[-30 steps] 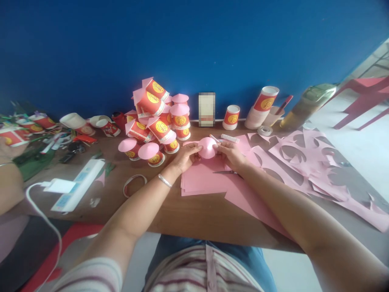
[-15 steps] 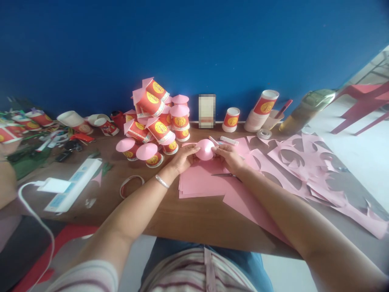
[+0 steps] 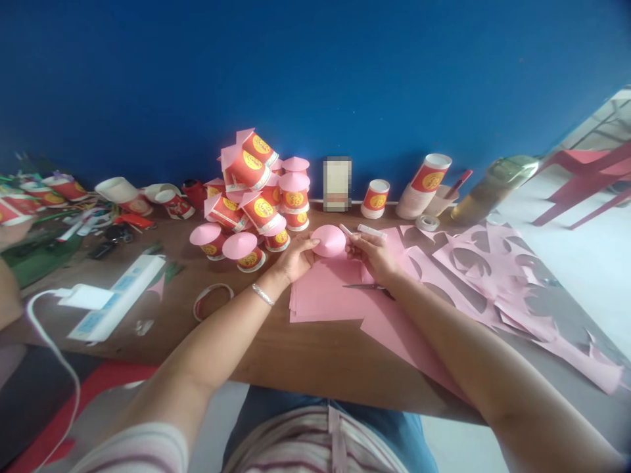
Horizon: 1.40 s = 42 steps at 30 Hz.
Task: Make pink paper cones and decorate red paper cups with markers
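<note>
A pink paper cone (image 3: 329,240) is held up over a stack of pink paper sheets (image 3: 325,295). My left hand (image 3: 294,258) pinches its left edge with fingers closed on it. My right hand (image 3: 372,255) grips its right edge, fingers curled. Scissors (image 3: 365,286) lie on the pink sheets just under my right wrist. A glue stick (image 3: 372,230) lies behind my right hand. A heap of red paper cups with pink cone lids (image 3: 256,197) stands just left of the cone.
Cut-out pink paper scraps (image 3: 503,276) cover the table's right side. A stack of red cups (image 3: 424,177), a tape roll (image 3: 427,222) and a bottle (image 3: 493,180) stand at the back. A white power strip (image 3: 118,295) and craft clutter lie left, near another person's arm (image 3: 7,289).
Both hands have kept hold of the pink cone and turned it a little, so its tip now tilts toward the right. The camera view has shifted slightly.
</note>
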Available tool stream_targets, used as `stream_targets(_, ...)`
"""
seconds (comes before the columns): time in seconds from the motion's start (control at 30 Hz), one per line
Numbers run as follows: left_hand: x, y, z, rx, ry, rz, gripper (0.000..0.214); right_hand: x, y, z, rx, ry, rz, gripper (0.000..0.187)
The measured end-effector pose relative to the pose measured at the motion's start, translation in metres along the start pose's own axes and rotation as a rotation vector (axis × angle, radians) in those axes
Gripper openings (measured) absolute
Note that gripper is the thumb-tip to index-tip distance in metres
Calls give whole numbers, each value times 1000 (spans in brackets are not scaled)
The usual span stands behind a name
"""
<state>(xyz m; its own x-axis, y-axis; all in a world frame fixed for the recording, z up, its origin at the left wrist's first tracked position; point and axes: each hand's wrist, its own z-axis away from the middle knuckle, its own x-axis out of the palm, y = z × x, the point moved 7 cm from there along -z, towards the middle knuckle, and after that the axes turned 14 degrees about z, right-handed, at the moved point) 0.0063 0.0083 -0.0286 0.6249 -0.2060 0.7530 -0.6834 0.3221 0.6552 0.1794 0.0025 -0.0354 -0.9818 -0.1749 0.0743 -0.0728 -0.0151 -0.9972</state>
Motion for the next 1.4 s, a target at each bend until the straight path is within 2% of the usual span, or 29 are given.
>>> stream_targets(0.2,5,0,1,17,-36,-36,30,3,-2,1,-27,-23,154,43)
stream_targets(0.43,0,2,1,55,-1,22,26,4,-7,2,-79,-30,413,44)
stream_targets(0.57,-1,0,1,46,-37,65,26,9,-12,1,-48,-84,591,36)
stream_targets(0.67,0,-3,1,23,-62,63,27,11,-22,2,-40,-133,744,22)
stream_targets(0.8,-2,-1,-1,46,-35,101,26,11,-45,20,-203,-212,1213,4)
stream_targets(0.93,-12,2,-5,79,77,186,25,7,-52,56,-361,-278,1624,12)
stream_targets(1.1,-17,5,-7,93,174,275,21,6,-37,91,-544,-295,1947,20)
stream_targets(1.23,-17,4,-6,70,209,288,20,6,-30,100,-619,-272,2012,21)
stream_targets(1.4,-20,0,-7,39,216,275,17,3,-30,98,-622,-288,1972,23)
